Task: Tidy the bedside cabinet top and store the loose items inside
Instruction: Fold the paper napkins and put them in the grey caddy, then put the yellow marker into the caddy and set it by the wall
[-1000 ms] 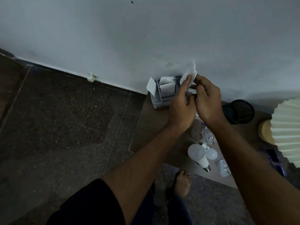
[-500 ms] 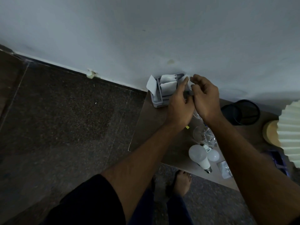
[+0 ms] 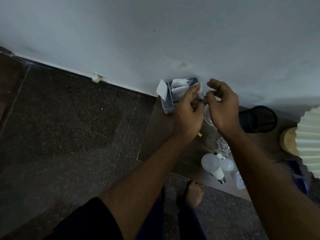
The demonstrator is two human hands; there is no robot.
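Note:
A grey organiser tray (image 3: 167, 106) with several white paper slips stands at the far left corner of the brown cabinet top (image 3: 155, 132), against the wall. My left hand (image 3: 188, 111) pinches a white paper slip (image 3: 200, 91) right at the tray's right end. My right hand (image 3: 222, 108) hovers beside it with fingers curled and apart; I cannot tell whether it touches the slip. Two white light bulbs (image 3: 213, 166) lie near the cabinet's front edge, with clear crumpled plastic (image 3: 216, 144) behind them.
A black mesh cup (image 3: 259, 119) stands at the back right. A pleated white lampshade (image 3: 310, 141) on a yellowish base fills the right edge. A small white packet (image 3: 239, 180) lies by the bulbs. Dark stone floor lies left; my sandalled foot (image 3: 193, 194) is below the front edge.
The paper slip was held up by both hands above the tray; it has come down to the tray's right end. My right hand's fingers have opened away from it.

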